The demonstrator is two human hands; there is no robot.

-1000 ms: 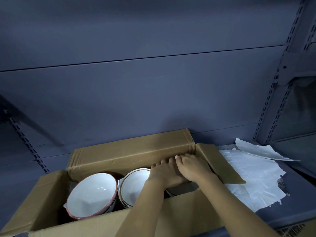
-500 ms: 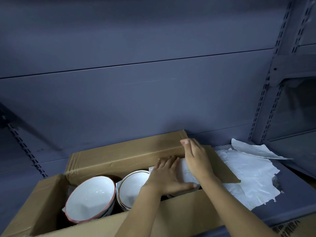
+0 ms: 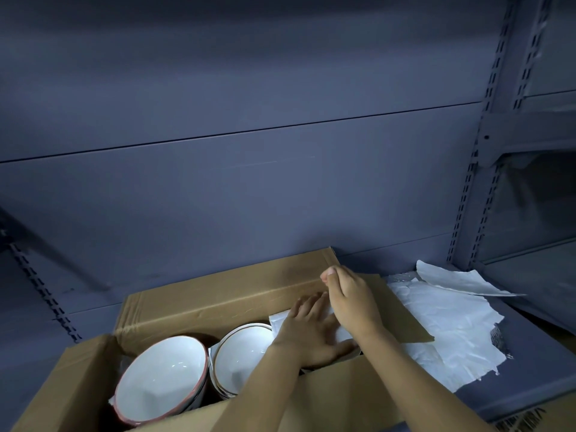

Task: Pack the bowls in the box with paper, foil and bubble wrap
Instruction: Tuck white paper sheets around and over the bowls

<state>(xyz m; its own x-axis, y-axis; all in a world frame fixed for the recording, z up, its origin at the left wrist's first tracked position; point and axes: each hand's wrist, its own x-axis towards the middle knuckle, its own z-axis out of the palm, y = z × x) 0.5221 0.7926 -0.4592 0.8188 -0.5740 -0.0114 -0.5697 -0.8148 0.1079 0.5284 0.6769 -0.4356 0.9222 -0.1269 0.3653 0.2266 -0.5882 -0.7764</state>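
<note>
Bowl with red rim [image 3: 162, 378] sits at the left end of the cardboard box [image 3: 218, 300], white inside up; more rims show under it. Bowl with brown rim [image 3: 243, 350] is just beside it, mid-box, also on a stack. Both lie left of the hands and neither is touched.

Left hand [image 3: 311, 335] lies flat, fingers straight, pressing a white paper sheet [image 3: 279, 321] down in the right end of the box. The sheet's near corner reaches the brown rim. What is beneath the sheet is hidden.

Right hand [image 3: 352, 297] is raised by the far wall with its fingertips bunched together; cannot tell whether it pinches the sheet's edge.

The right flap [image 3: 402, 319] is folded out over crumpled paper [image 3: 442, 322] on the grey shelf [image 3: 536, 366]. Foil [image 3: 498, 341] peeks out under that paper's right edge
</note>
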